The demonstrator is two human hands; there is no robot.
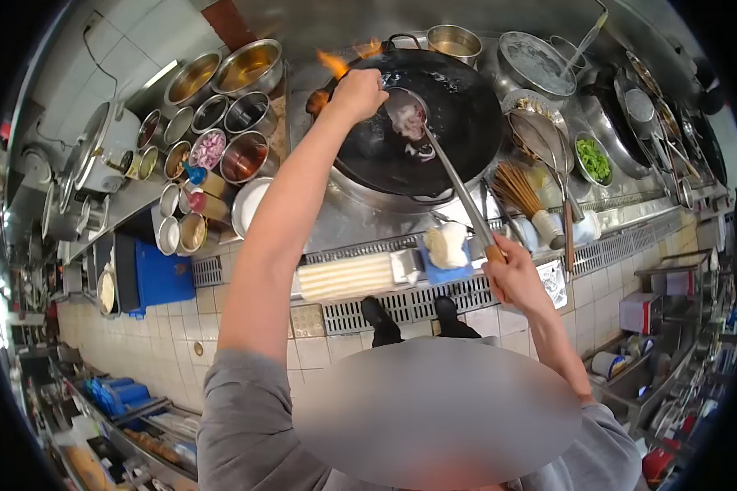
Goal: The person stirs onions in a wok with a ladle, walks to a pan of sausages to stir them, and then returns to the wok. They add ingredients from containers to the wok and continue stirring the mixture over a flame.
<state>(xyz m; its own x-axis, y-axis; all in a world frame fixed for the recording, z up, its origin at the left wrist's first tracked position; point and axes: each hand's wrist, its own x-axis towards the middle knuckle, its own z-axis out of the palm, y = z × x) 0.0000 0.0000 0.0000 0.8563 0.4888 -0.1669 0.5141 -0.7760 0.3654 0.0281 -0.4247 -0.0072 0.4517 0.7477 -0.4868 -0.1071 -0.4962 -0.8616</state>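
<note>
Nearest us, on the near-right side of the wok (458, 98), our right hand (512, 274) is closed around the wooden grip at the near end of the ladle (458, 182). Just left of that hand, on the near side of the wok, we see a pale folded cloth (446, 245) on something blue.

The relation that matters is the ladle's long axis: it slants from our right hand away and to the left, crossing the wok's near-right rim. The ladle's bowl is inside the wok, left of its middle, with pale, pinkish food (409, 121) in it; a few whitish bits show just nearer us.

Our left hand (362, 94) reaches over the wok's left side, just left of the ladle's bowl, so it is much the nearer hand to the food, while the right has only the far end of the shaft. Its fingers are curled together, but we cannot tell whether they hold anything.

To the right of the wok are a bamboo brush (516, 192) and a mesh strainer (540, 139). Flames (332, 64) rise at its far-left edge, and a metal pot (454, 45) stands just beyond it.
</note>
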